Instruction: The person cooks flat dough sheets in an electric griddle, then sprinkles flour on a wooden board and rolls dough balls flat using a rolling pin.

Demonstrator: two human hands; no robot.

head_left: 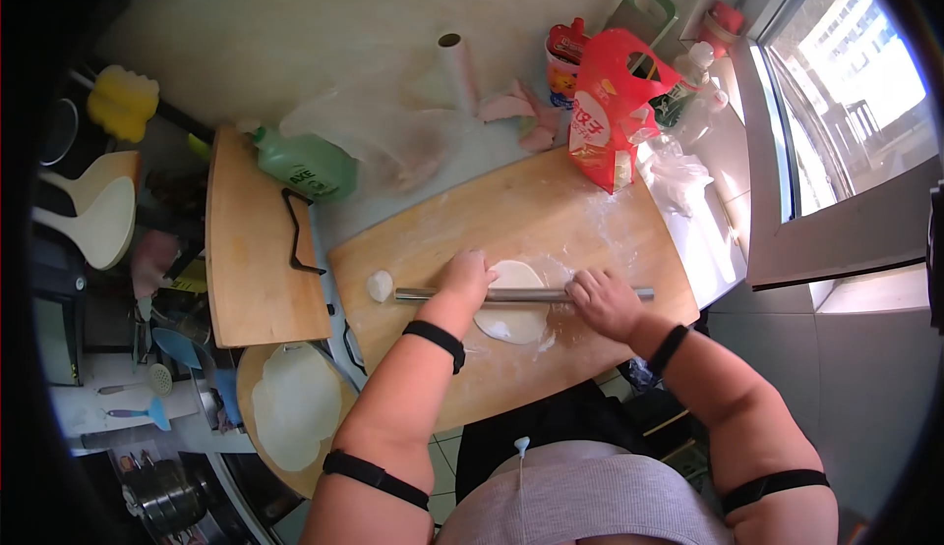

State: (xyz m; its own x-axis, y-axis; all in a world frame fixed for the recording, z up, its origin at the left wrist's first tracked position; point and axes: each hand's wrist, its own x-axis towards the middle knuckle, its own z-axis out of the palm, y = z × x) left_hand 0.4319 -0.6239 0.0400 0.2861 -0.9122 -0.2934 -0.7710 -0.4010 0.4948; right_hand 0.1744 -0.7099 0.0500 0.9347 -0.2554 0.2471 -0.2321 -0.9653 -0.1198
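Note:
A metal rolling pin point(526, 295) lies crosswise over a flattened round of dough point(513, 324) on the floured wooden board point(413, 240). My left hand point(468, 278) is closed around the pin left of the dough's middle. Farther right, my right hand point(602, 301) grips the same pin, its fingers curled over the top. The dough shows above and below the pin, with a small patch of loose flour on its lower part. Beside the pin's left end sits a small ball of dough point(380, 286).
A red plastic bag point(618, 103) stands at the board's back right corner. Behind the board are a green bottle point(307, 164) and a paper roll point(456, 68). At left, a round board point(346, 394) bears a large pale sheet point(295, 402). The window point(855, 73) is at right.

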